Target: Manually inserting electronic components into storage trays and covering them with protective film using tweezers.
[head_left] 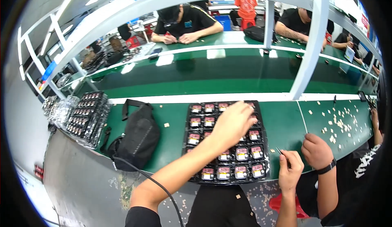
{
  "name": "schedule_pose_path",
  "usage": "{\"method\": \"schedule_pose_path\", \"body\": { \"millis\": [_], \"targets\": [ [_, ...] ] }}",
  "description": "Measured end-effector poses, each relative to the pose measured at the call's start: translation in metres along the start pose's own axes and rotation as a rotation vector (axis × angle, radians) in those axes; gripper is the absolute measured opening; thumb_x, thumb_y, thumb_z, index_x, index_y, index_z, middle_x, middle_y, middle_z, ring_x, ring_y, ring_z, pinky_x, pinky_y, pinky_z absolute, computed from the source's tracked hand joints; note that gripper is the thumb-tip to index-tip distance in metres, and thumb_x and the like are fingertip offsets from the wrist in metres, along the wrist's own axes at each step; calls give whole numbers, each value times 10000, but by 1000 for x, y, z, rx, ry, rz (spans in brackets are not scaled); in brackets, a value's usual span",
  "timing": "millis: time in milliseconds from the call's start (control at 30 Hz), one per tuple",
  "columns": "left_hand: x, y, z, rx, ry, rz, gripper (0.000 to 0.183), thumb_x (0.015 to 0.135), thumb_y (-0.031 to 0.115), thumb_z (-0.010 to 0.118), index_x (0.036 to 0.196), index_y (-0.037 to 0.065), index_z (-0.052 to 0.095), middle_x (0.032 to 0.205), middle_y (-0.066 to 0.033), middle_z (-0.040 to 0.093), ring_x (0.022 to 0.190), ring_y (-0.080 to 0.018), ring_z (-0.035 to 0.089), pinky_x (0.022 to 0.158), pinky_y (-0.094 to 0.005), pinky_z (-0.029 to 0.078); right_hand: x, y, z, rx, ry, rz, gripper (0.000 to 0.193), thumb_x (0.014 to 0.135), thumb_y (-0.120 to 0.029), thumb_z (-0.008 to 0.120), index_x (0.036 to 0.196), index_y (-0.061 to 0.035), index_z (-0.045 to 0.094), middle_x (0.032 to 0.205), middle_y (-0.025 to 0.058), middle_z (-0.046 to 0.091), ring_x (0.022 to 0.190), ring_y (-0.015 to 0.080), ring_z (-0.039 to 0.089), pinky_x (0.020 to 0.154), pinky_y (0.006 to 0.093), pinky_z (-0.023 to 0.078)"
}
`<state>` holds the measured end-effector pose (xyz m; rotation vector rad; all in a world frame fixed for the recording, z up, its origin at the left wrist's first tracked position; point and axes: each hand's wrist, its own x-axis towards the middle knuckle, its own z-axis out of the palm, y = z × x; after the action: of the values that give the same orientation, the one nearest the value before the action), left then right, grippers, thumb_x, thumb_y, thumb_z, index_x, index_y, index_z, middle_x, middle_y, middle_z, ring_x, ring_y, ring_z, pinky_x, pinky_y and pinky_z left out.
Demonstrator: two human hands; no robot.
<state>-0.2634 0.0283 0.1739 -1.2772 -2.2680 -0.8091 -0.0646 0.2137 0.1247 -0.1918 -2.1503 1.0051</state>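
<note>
A black plastic tray (267, 174) lies on the green bench in front of me, its pockets filled with rows of small dark packaged items with pink and white labels (241, 154). My left hand (233, 124) reaches across to the tray's far right part. Its fingers are bent and pressed together over a pocket, and whatever they grip is hidden. Just right of the tray, my right hand (290, 168) is closed round a thin, dark, pointed tool (279, 150), whose tip points toward the tray.
A black bag (141, 139) lies left of the tray, beside stacked filled trays (85, 112). A co-worker's fist (317, 151) with a wristband is close by my right hand. Small pale squares (343, 123) litter the bench at right. A white upright (308, 51) stands beyond.
</note>
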Motion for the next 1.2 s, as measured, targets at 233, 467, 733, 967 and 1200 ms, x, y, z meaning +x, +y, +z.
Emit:
{"method": "schedule_pose_path", "body": {
  "millis": [233,467,733,967,1200],
  "targets": [
    [-160,39,-95,35,-20,156,355,850,42,738,1190,-8,649,1175,-155,669,1166,-312,657,1010,-432,548,-4,2,3,21,-73,-1,109,926,-25,678,979,71,685,844,121,623,704,207,584,617,302,448],
    [-283,110,-186,-137,-703,101,235,749,159,692,965,69,670,830,-61,593,774,-252,641,667,-381,532,-7,0,9,-14,-34,-42,119,940,-33,637,979,77,657,853,127,603,740,217,564,630,324,416],
    [-100,32,-366,167,-121,210,115,749,-26,617,803,58,675,867,-62,714,711,-246,695,666,-345,571,-7,11,9,-107,-34,-48,160,992,-88,594,981,69,622,864,112,597,707,188,538,616,322,409],
    [-4,-175,-500,841,541,-166,237,862,-8,544,1043,22,694,996,-197,707,976,-367,678,865,-423,523,7,-13,8,-188,-131,-24,152,968,-92,644,1050,4,727,954,164,713,859,348,681,782,398,528],
    [27,-268,-533,1099,571,-483,284,862,55,607,1131,71,699,1156,-168,698,1155,-354,632,1001,-452,499,7,-16,6,-183,-132,20,159,988,-108,618,1021,15,712,947,170,694,853,347,660,773,409,514]
  ]
}}
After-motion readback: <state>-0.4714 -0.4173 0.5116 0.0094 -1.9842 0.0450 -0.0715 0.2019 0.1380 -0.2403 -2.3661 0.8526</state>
